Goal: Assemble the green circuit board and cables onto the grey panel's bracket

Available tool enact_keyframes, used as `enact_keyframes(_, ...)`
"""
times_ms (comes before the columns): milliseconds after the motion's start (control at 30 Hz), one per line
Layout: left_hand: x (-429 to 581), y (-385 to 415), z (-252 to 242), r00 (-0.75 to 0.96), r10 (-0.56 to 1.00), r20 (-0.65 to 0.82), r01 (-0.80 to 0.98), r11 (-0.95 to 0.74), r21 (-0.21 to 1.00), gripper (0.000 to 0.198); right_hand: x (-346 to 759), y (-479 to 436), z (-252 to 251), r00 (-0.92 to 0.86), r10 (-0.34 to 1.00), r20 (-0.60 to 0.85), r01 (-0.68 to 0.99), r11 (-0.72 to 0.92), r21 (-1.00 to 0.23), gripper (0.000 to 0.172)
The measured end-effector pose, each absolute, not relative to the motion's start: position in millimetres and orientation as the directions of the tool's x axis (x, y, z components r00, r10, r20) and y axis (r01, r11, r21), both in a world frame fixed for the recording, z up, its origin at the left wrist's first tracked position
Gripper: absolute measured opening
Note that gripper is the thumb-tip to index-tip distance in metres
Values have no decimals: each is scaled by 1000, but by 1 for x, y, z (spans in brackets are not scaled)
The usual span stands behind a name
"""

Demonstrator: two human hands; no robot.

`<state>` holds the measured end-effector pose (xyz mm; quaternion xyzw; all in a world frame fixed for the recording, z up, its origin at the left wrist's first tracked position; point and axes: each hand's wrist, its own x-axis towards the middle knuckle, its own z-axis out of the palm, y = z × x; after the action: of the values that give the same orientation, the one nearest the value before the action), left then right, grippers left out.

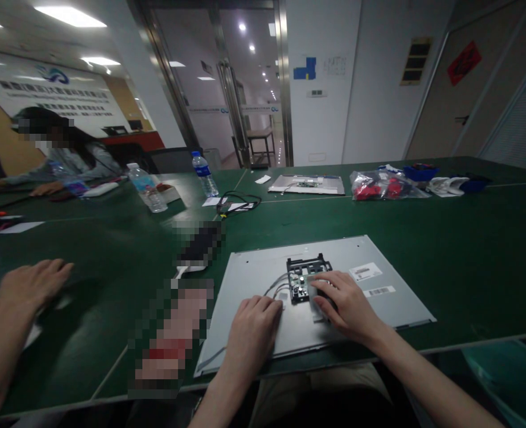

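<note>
A flat silver-grey display panel [249,273] lies face down on the green table in front of me. On its back sits a black plastic frame [305,261] with a small circuit board [299,284] and thin grey cables [277,286] running off to the left. My right hand [347,303] is over the frame's right part, thumb and fingers around a small flat grey piece [315,306]. My left hand [256,324] rests on the panel just below the cables with its fingers curled; its fingertips, and anything in them, are hidden.
Left of the panel lie a pixelated phone-like item [200,244] and another pixelated item [173,333]. Further back are bottles [204,173], a black cable [245,202], another panel [307,184] and a plastic bag [385,185]. Another person's forearm [17,321] reaches in from the left.
</note>
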<state>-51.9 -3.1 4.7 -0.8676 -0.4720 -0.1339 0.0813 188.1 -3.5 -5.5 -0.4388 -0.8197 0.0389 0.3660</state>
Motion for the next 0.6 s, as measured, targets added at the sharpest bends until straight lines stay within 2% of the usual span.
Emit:
enact_keyframes(300,-53,-3,3,526,785,327,833,-554,-10,26,188,-3,-5,-344,739,579,695,615,-372,27)
enact_keyframes(500,-49,-6,7,509,797,326,831,-553,54,16,188,-3,-5,-344,746,571,694,611,-380,27)
enact_keyframes(600,-48,-5,6,501,797,337,832,-551,67,19,188,-3,-4,-338,750,568,694,607,-387,28)
